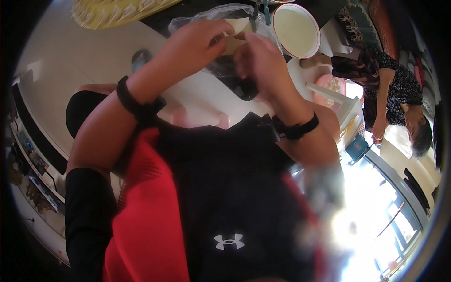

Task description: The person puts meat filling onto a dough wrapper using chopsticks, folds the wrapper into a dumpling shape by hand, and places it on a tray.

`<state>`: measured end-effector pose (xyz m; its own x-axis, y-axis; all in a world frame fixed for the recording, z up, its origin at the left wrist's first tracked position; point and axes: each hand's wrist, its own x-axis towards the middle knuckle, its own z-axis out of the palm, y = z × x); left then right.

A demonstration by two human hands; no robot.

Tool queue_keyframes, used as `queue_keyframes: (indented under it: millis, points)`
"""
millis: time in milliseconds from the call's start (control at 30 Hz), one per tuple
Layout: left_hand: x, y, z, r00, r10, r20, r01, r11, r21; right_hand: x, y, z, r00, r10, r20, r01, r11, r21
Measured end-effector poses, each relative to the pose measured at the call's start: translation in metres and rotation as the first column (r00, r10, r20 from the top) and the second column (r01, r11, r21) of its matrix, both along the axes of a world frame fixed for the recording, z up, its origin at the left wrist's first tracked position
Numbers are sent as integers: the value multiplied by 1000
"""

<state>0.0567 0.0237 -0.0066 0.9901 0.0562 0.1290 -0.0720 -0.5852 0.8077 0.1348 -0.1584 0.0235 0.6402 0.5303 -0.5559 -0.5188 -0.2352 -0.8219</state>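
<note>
Over a clear plastic bag (218, 13), my left hand (197, 44) and my right hand (262, 56) meet, fingertips close together. Between them is a thin pale wrapper (239, 25), and both hands pinch it. A small brown bit (240, 35) shows at the fingertips; it looks like filling. The fingers partly hide the wrapper, and my right fingers are blurred. To the right of the hands stands a white bowl (296, 31) with a red rim. Whether it holds liquid is hard to tell.
A yellow tray (119, 12) with rows of dumplings sits at the upper left. Thin utensil handles (266, 14) stick out near the bowl. Rightward are a pink basin (331, 88), a white stool (347, 109) and another person (394, 84). A bright window (384, 204) glares lower right.
</note>
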Motion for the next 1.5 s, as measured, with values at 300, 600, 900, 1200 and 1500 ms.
queue_keyframes:
  millis: [300, 600, 900, 1200, 1500]
  points:
    - [7, -9, 10, 998, -26, -53, 15, 978, -208, 7, -5, -6, 887, 166, 430, -83, 975, -205]
    - [6, -8, 10, 957, 20, -289, -196, 777, -598, -1, -4, 8, 674, 313, 669, -105, 937, -333]
    - [-6, -10, 4, 951, 3, -311, -217, 721, -658, -3, -8, 1, 605, 320, 730, -115, 941, -317]
    - [-15, -15, 3, 955, 21, -297, -208, 762, -614, -7, 0, 8, 622, 293, 726, -83, 947, -311]
    - [-15, -15, 1, 936, 35, -349, -272, 703, -657, -5, 0, 12, 588, 386, 711, -106, 908, -405]
